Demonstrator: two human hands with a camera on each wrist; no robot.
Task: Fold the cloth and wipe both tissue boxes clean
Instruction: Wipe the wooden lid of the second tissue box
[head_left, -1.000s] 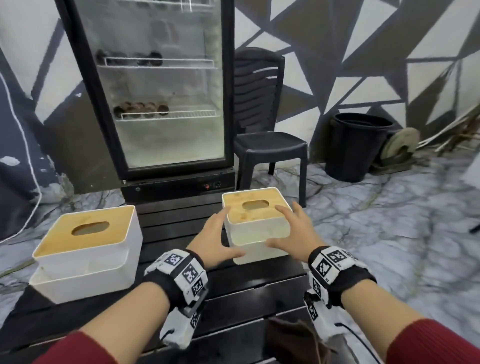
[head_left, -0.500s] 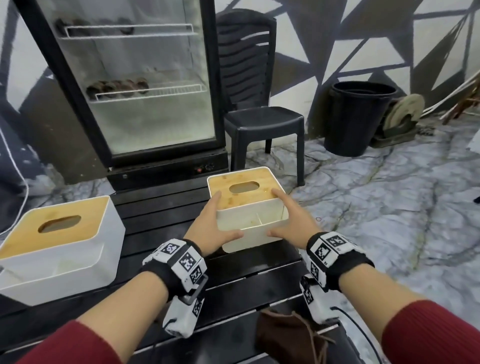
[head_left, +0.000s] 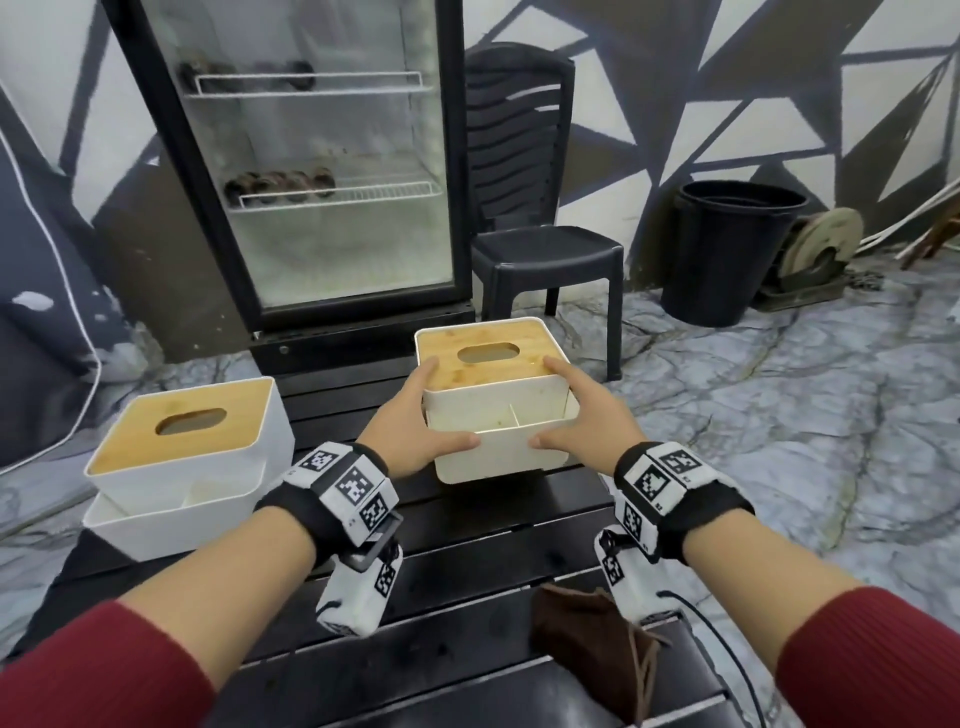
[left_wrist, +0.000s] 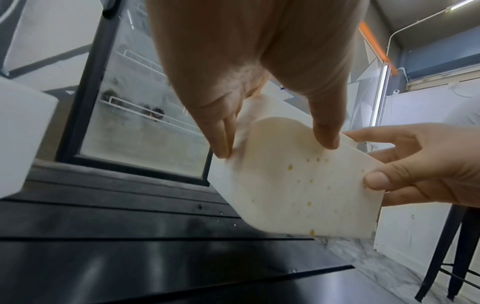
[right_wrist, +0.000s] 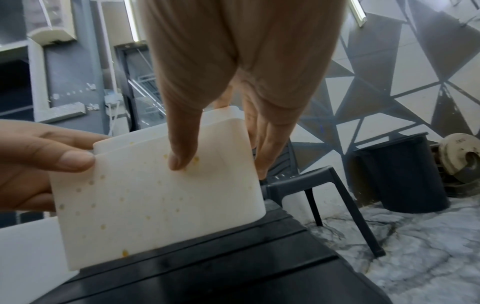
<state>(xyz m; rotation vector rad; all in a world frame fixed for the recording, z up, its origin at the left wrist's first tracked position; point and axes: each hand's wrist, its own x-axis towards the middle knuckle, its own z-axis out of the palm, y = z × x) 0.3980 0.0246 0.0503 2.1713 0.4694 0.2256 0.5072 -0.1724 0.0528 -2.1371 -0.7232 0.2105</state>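
Note:
Two white tissue boxes with bamboo lids stand on the black slatted table. I hold the right tissue box between both hands. My left hand grips its left corner and my right hand its right corner, thumbs on the front wall. Yellow spots dot that front wall. The left tissue box sits untouched at the table's left. A crumpled brown cloth lies near the table's front edge, under my right wrist.
A glass-door fridge stands right behind the table. Beside it is a black plastic chair, close to the held box. A black bin stands further right on the marble floor. The table's right edge runs just past the held box.
Both hands have settled on the right box's corners, with the thumbs now on its front wall. The box sits slightly nearer to me, and its front compartment shows more.

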